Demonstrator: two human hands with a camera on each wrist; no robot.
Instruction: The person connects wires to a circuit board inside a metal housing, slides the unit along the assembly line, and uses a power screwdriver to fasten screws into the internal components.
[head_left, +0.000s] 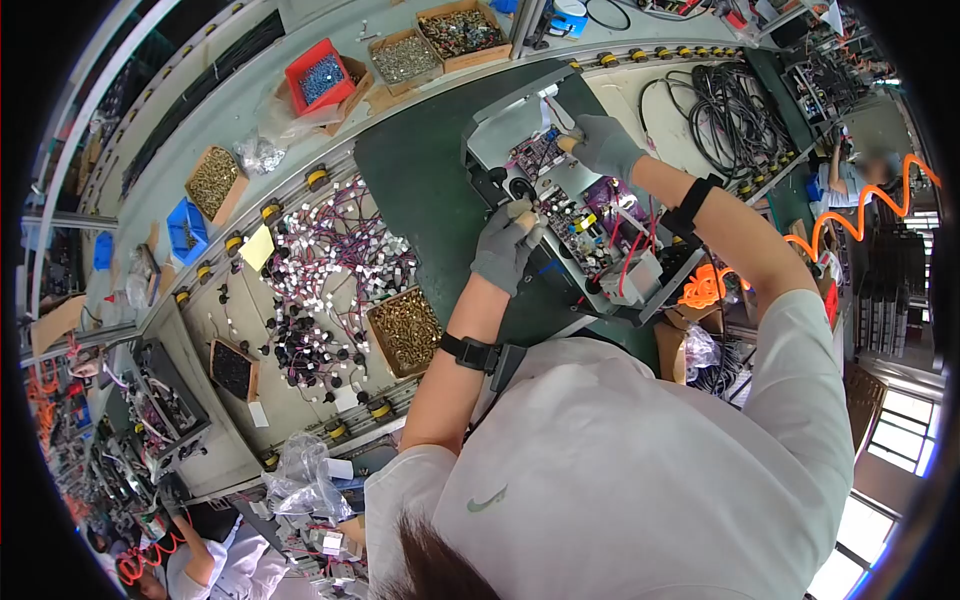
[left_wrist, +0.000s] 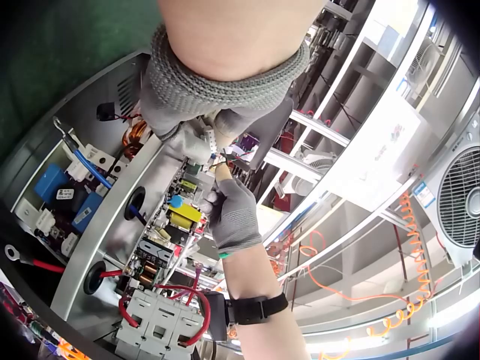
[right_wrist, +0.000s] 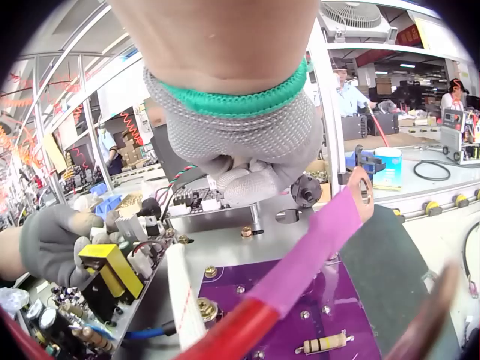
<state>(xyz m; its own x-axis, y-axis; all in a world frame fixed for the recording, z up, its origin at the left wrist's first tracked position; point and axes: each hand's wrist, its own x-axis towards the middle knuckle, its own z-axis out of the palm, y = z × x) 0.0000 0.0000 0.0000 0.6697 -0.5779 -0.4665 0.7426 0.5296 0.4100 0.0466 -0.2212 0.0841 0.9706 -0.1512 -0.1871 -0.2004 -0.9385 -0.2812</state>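
An open metal chassis [head_left: 630, 300] holds circuit boards, wires and grey block parts. My left hand [head_left: 508, 250], in a grey glove with bare fingertips, bends its fingers over the chassis's near side. In the right wrist view, that hand is beside a yellow-wrapped transformer [right_wrist: 112, 270]. My right hand [head_left: 605, 147], gloved alike, has its fingers bunched at a small circuit board [right_wrist: 199, 206] with white connectors. Thin dark wires [left_wrist: 234, 157] run between both hands' fingertips in the left wrist view. I cannot tell what the fingertips hold. A purple board [right_wrist: 300, 307] lies below the right hand.
A red cable with a ring lug [right_wrist: 364, 193] rises before the right wrist camera. Left of the green mat [head_left: 410, 150] lie many wire harnesses [head_left: 340, 250] and a box of brass fasteners [head_left: 405, 332]. Coiled black cables [head_left: 735, 125] lie right. Bins of screws line the back shelf.
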